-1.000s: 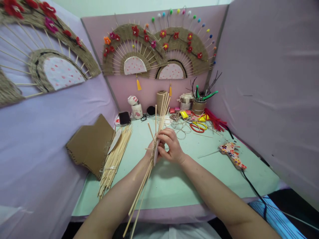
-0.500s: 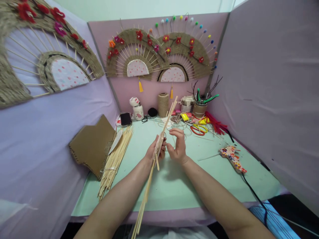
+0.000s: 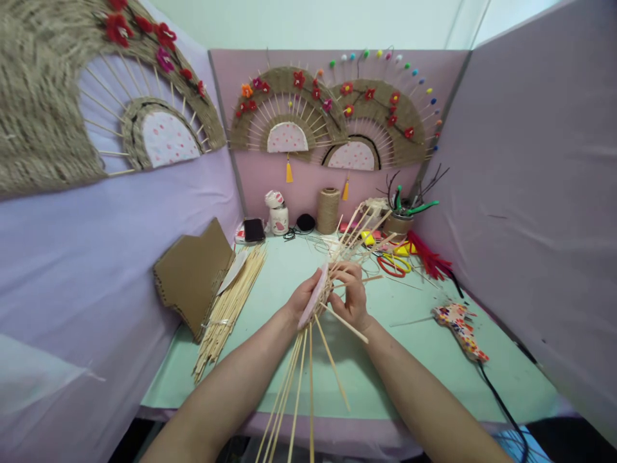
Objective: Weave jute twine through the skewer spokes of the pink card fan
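My left hand is closed on a small pink-faced card piece with several thin bamboo sticks running through it. The sticks fan out toward me and away toward the back of the table. My right hand is closed around the same piece from the right, fingers pressed on its twine-wrapped edge and the sticks. Both hands hover above the pale green table, near its middle.
A stack of brown cardboard pieces and a bundle of loose bamboo sticks lie at left. A twine spool, mug, tool cup, red scissors stand at the back. A patterned glue gun lies at right.
The sticks, held as a tight bundle before, now spread into a fan on both sides of the card piece. The piece has turned flatter and my right hand closed onto it.
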### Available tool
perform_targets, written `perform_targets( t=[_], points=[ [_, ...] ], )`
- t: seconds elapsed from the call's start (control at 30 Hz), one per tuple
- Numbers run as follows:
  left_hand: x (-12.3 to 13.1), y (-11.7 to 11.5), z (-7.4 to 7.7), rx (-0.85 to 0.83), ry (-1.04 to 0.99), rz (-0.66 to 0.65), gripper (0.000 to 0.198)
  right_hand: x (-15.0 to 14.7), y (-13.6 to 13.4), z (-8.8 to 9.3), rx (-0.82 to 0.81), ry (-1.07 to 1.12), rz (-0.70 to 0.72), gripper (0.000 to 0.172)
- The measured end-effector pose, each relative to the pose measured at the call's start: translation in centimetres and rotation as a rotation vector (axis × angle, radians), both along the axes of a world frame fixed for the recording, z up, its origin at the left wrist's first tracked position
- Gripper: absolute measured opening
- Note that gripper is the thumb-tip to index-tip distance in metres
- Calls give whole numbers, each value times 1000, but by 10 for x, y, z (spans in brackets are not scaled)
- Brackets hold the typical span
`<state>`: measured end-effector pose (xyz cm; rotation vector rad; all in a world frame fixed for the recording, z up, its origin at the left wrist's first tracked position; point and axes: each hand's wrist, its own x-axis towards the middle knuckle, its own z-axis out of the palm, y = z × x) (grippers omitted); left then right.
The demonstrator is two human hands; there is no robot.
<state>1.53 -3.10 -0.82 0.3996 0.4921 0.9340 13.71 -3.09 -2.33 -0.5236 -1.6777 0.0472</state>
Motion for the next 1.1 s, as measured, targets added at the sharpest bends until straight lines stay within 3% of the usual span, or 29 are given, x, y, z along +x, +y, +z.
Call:
perform_targets(
  t=[0.27,0.53,0.7,0.87,1.1],
  points=[
    [-3,2,-9,116,41,-57,33,-3,-1,-4,-6,178,50,33],
    [-3,2,-11,210,14,-21,29,1,3,-5,14,88,55,32],
    [-5,5,-16,290,61,19,36,1,2,-6,-7,112,51,24],
    [-5,6,-18,304,97,12,36,4,3,-4,-1,127,2,31],
    [-6,5,-16,283,101,2,36,1,-3,1,9,87,13,28]
  ],
)
